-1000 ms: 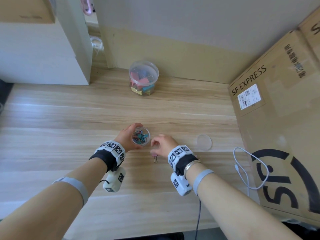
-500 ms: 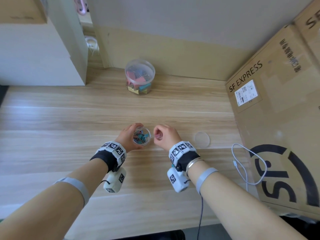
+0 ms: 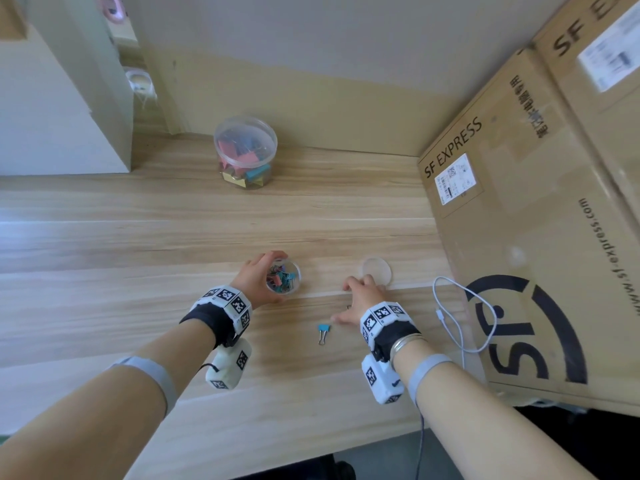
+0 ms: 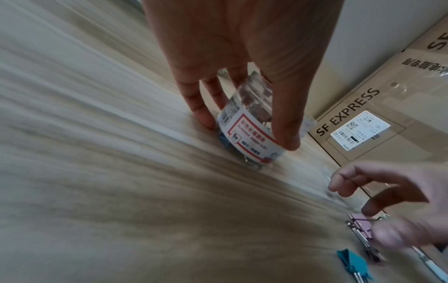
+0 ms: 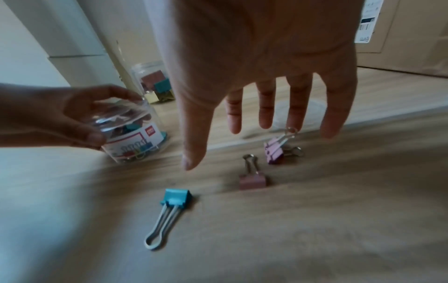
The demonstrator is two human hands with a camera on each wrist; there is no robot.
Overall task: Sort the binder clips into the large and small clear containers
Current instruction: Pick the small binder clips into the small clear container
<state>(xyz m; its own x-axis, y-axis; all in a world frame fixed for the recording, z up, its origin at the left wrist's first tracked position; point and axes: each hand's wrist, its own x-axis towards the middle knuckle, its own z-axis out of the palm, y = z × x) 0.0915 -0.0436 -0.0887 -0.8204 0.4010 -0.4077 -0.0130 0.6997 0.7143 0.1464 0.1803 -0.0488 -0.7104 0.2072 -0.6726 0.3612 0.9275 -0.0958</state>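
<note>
Left hand (image 3: 258, 280) grips the labelled small jar (image 3: 283, 279); right hand (image 3: 360, 299) spread, holding nothing.
Three clips (image 5: 252, 179) lie under its fingers (image 5: 265, 113); box (image 3: 519, 209) beyond reads "SF EXPRESS".

In the head view the right hand (image 3: 362, 299) is covering the two pink clips (image 5: 252, 180), leaving only a wire tip showing, while the left hand (image 3: 258, 282) is hiding the near wall of the small container (image 3: 284, 280). Its label text (image 4: 249, 137) is staying too blurred to read in the left wrist view, where the right edge is cutting off the right hand and the bottom edge is cropping the teal clip (image 4: 354, 265). The clips inside the large container (image 3: 246, 150) are blurring into colour patches, and the worktop (image 5: 315, 239) is smearing in the right wrist foreground.
</note>
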